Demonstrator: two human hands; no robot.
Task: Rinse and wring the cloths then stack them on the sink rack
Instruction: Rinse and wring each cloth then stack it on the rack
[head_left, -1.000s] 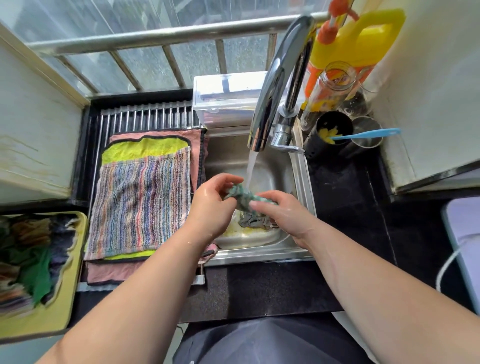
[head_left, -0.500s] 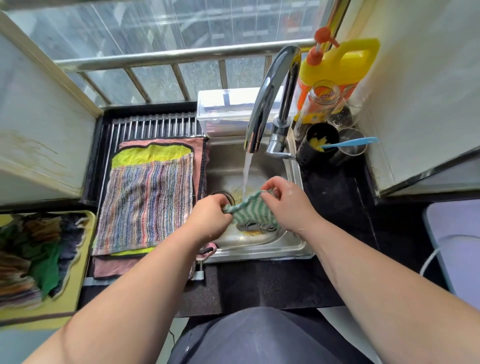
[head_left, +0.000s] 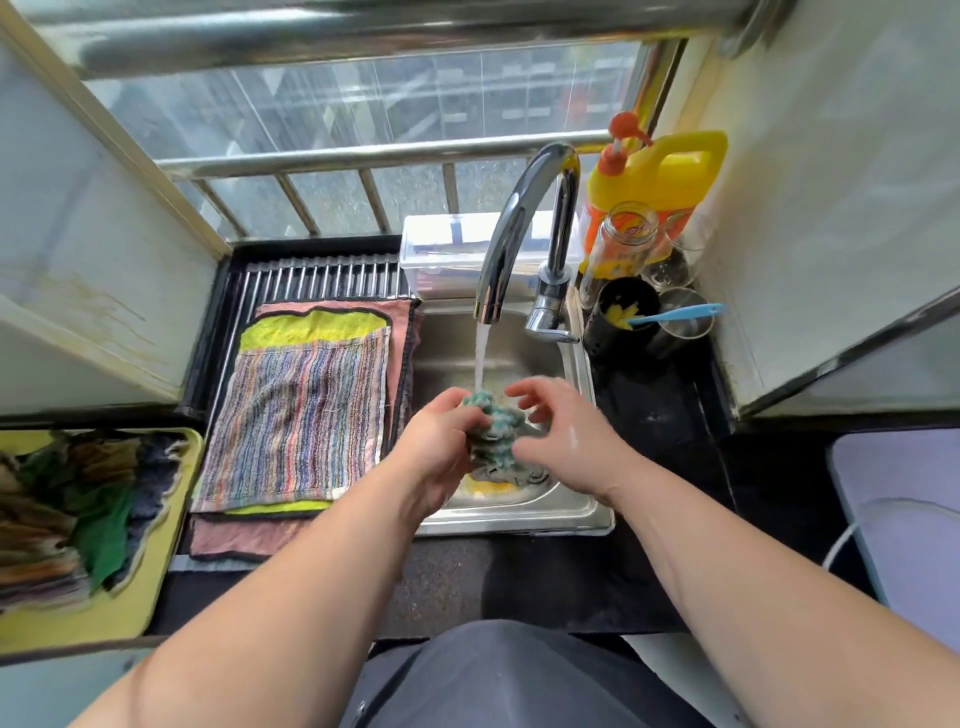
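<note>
The left hand (head_left: 441, 441) grips a bunched green cloth (head_left: 493, 423) over the sink (head_left: 519, 519), under the tap (head_left: 519, 228) stream. The right hand (head_left: 566, 436) sits at the cloth's 3 o'clock, fingers loosely curled and parted; grip cannot be determined. Flat cloths (head_left: 296, 415) lie stacked on the rack (head_left: 322, 275) at the sink's 9 o'clock.

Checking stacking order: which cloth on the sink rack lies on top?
The multicoloured striped cloth; it lies over the yellow-green cloth, which covers the pink cloth at the bottom.
</note>
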